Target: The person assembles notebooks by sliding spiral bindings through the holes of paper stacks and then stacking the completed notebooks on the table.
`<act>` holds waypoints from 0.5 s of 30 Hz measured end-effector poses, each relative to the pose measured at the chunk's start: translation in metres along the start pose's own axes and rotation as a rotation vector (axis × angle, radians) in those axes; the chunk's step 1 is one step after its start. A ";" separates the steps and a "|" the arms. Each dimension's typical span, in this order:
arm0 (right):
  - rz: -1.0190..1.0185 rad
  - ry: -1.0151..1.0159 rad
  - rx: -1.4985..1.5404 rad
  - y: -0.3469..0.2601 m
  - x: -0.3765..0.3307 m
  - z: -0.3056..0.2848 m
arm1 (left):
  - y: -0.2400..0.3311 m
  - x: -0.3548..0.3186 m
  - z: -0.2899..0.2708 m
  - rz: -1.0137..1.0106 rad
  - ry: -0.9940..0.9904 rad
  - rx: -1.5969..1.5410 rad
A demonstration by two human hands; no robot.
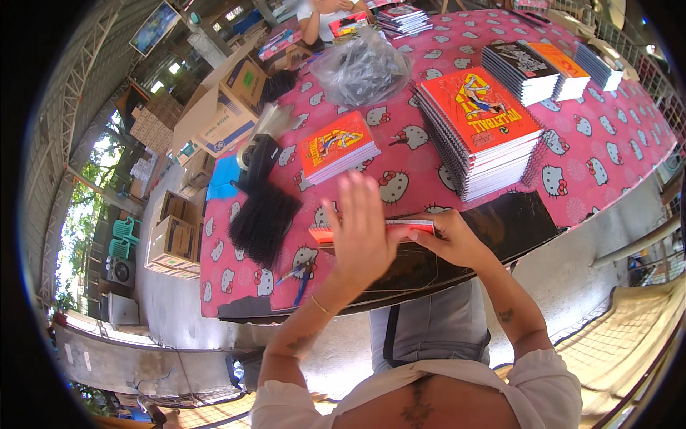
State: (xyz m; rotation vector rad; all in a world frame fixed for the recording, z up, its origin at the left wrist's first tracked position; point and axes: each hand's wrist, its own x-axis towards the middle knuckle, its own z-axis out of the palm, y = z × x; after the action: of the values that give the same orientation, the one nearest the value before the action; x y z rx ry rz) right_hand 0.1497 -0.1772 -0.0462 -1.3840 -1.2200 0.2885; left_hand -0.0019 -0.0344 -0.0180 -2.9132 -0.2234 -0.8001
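Observation:
At the table's near edge a red-covered notebook [420,226] stands tilted, its edge toward me. My right hand [451,239] grips its right end between thumb and fingers. In front of it is my left hand [361,232], fingers stretched upward and palm flat, partly hiding the notebook. Whether the left palm touches the cover I cannot tell. Just beyond lies a small pile of red notebooks [341,143]. To the right rises a tall stack of spiral-bound red notebooks [479,114]. A heap of black spiral binding coils [264,222] lies left of my left hand.
A tape dispenser [264,157], a clear plastic bag [361,71] and cardboard boxes [232,107] are beyond the coils. Blue-handled pliers [303,279] lie near the front edge. Black and orange notebook stacks [520,68] stand far right. Another person [332,16] sits across the table.

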 end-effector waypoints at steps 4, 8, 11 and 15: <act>-0.010 -0.024 0.015 -0.012 -0.001 0.006 | 0.009 -0.031 0.016 0.088 -0.020 0.004; 0.079 -0.098 0.005 -0.013 0.000 -0.001 | 0.003 0.006 0.003 0.040 -0.007 -0.031; -0.194 0.070 -0.054 -0.007 0.006 0.003 | 0.009 -0.025 0.019 0.219 -0.061 -0.106; -0.062 -0.023 0.027 -0.016 0.006 0.000 | 0.002 0.011 0.008 0.064 0.063 -0.010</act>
State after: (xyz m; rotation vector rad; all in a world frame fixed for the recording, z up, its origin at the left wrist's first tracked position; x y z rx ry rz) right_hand 0.1447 -0.1772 -0.0301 -1.3204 -1.2712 0.2771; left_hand 0.0117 -0.0341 -0.0194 -2.8827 -0.1203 -0.8828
